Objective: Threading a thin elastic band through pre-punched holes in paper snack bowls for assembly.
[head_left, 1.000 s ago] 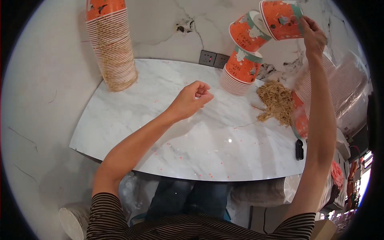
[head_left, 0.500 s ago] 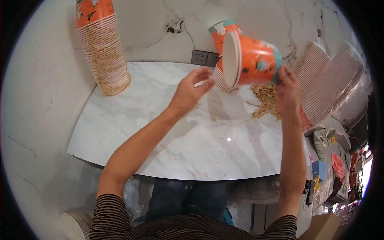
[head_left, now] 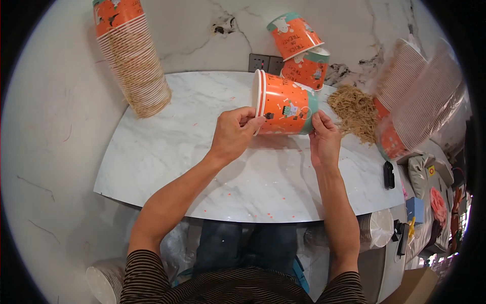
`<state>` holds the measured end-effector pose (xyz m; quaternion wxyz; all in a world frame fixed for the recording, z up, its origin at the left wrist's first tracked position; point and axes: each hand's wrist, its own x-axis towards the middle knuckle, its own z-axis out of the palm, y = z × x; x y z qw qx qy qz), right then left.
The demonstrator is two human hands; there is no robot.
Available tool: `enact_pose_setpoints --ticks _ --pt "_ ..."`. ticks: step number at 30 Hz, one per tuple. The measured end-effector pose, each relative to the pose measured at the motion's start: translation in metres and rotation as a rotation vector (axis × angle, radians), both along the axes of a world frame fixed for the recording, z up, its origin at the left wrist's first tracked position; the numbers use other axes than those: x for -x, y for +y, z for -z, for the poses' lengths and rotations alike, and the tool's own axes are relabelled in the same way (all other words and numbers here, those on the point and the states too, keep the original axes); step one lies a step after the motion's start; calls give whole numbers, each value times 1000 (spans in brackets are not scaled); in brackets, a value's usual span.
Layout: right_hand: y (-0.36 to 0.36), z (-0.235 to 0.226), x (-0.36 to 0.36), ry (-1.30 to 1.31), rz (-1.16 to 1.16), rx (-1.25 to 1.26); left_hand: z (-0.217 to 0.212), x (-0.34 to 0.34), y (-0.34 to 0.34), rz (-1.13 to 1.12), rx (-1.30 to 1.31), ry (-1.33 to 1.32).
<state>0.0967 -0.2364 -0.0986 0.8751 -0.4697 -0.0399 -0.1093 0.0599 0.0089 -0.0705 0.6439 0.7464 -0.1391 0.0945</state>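
Two nested orange paper tubs (head_left: 286, 104), with teal bases and white rims, lie on their side in the air above the table. My left hand (head_left: 234, 133) is closed on the rim end, thumb against the printed wall. At the teal base, my right hand (head_left: 325, 138) pinches the lower edge. Behind them stands an upturned orange tub (head_left: 308, 69), with another orange tub (head_left: 293, 36) tilted on top of it. A heap of tan twine pieces (head_left: 354, 112) lies to the right of my right hand.
A tall stack of tubs (head_left: 134, 66) with tan twine along its side stands at the back left. Plastic-wrapped tub stacks (head_left: 422, 96) lean at the right. A small black object (head_left: 389, 175) sits near the right edge of the marble-patterned table (head_left: 167, 172); orange specks dot its top.
The nested tubs have come down and left, toward me, in my right hand. My left hand, open and apart before, has closed on their rim end.
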Motion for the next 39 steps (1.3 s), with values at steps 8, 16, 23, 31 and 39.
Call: enact_pose_setpoints --ticks 8,16,23,31,39 --pt "14 -9 14 -71 95 -85 -6 -3 5 -127 112 -156" --pt "28 -20 23 -65 66 -113 -23 6 52 -214 99 -301" --pt "-10 -10 7 -67 -10 -185 -42 22 150 -458 153 -457" --pt "2 25 -48 219 -157 -128 -50 72 120 -310 -749 -767" --pt "24 34 -63 442 -171 243 -23 97 63 -16 -946 -849"
